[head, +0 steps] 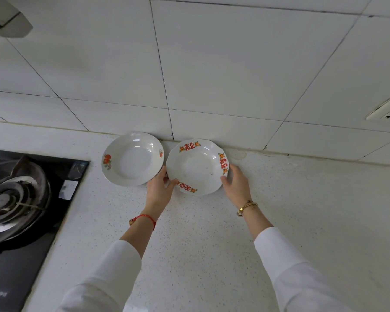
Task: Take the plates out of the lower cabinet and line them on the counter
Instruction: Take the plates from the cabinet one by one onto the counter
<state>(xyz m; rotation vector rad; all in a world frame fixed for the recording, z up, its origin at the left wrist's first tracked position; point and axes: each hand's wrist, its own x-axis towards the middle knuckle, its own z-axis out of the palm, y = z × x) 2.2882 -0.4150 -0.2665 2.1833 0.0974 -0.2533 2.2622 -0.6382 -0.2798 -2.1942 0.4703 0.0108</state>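
Two white plates sit side by side on the speckled counter [200, 239], close to the tiled wall. The left plate [131, 159] has an orange fruit print on its rim and nobody touches it. The right plate [195, 165] has a scalloped rim with red characters and orange flowers. My left hand [159, 188] grips its near-left rim, thumb lying over the edge. My right hand [234, 181] holds its right rim with curled fingers. The two plates' rims almost touch. The lower cabinet is out of view.
A black glass gas hob [38, 210] with a round burner fills the left side of the counter. A white tiled wall [212, 75] rises right behind the plates, with a wall socket [387, 111] at the far right. Bare counter stretches right of the plates.
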